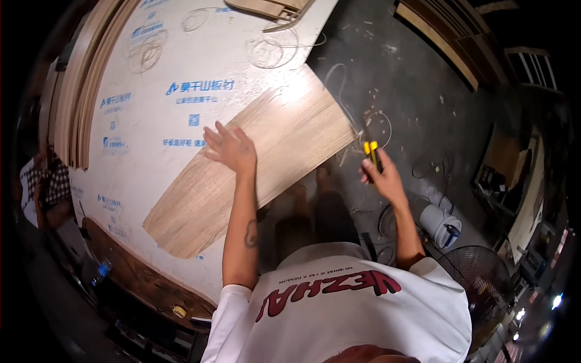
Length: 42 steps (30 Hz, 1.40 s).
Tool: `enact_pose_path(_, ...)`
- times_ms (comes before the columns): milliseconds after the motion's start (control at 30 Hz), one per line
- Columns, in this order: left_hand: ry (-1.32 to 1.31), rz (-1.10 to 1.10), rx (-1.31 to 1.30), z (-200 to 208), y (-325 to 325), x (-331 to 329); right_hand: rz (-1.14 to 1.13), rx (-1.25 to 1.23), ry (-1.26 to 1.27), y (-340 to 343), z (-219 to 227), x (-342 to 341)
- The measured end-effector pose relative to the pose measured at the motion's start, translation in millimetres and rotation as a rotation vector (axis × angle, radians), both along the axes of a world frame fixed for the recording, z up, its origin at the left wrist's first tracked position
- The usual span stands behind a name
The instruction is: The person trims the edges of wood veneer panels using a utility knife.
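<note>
A light wood-grain panel [296, 133] lies at a slant on a large white printed sheet [142, 175], its right end sticking out past the sheet's edge. My left hand [233, 150] rests on the panel's far long edge, fingers spread. My right hand [384, 178] is closed round a small yellow-and-black hand tool [372, 156] just off the panel's right corner. The tool's exact kind cannot be made out. Beside that corner a thin pale strip [345, 100] curls down toward the floor.
Curled thin offcuts [148, 51] lie on the white sheet. Long wooden strips [91, 78] are stacked at the left. A person in a checked garment [54, 181] is at the far left. A white bucket [439, 224] and a fan [481, 278] stand at the right.
</note>
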<state>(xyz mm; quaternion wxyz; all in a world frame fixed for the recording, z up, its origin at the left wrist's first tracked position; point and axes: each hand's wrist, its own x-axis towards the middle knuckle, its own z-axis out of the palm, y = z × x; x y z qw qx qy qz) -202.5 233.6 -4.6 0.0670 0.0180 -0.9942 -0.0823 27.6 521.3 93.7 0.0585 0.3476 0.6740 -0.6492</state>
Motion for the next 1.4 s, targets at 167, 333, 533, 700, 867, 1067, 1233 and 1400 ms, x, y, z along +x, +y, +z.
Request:
enact_pose_path(167,-0.045,-0.094,0.096,6.3,35.5,5.1,0.235,0.226,-0.098,-10.8,-39.9,14.9)
enact_pose_path(333,-0.081,-0.056,0.053,7.3,42.3,2.0,0.174,0.232,-0.214,15.0,-45.1,13.4)
enact_pose_path(533,-0.130,-0.023,0.044,13.4,45.8,-0.5,0.367,0.453,-0.284,38.1,-15.9,-5.5)
enact_pose_path(700,-0.146,0.002,0.029,14.5,42.9,-0.8,0.529,0.539,-0.395,32.2,12.7,-32.9)
enact_pose_path(867,-0.142,-0.002,0.027,6.8,44.2,-0.9,0.679,0.600,-0.489,36.5,24.6,-46.9)
enact_pose_path(1067,-0.112,-0.014,0.017,6.0,43.2,-1.4,0.811,0.583,-0.598,42.6,37.8,-71.4)
enact_pose_path(1233,-0.107,-0.009,0.010,5.5,40.8,-1.0,0.845,0.563,-0.587,45.7,35.0,-73.3)
enact_pose_path(1400,-0.099,-0.011,0.017,7.2,42.7,-0.8,0.854,0.590,-0.659,38.9,44.7,-79.2)
